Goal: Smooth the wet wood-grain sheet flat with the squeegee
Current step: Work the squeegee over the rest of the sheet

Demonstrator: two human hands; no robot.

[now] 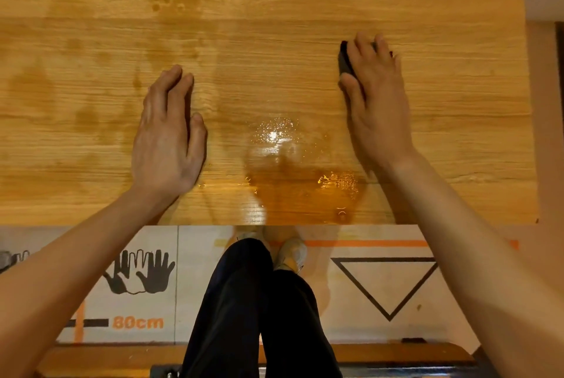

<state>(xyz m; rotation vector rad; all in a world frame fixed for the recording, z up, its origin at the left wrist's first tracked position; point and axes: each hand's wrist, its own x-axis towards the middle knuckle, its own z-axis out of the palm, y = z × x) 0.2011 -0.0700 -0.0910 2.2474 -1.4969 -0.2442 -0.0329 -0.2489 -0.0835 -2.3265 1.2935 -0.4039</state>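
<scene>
A wide light-oak wood-grain surface (427, 139) is seen, covered edge to edge by the wet wood-grain sheet (91, 41). Darker damp patches are spread over the left and top. A glossy puddle of water (283, 164) is pooled near the front edge, centre. A left hand (168, 139) is laid flat on it; a black squeegee (345, 60) is pressed down under the right hand (378, 96).

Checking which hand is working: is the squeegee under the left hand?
No, the dark squeegee is under the right hand; the left hand lies flat and empty on the wood-grain sheet.
</scene>
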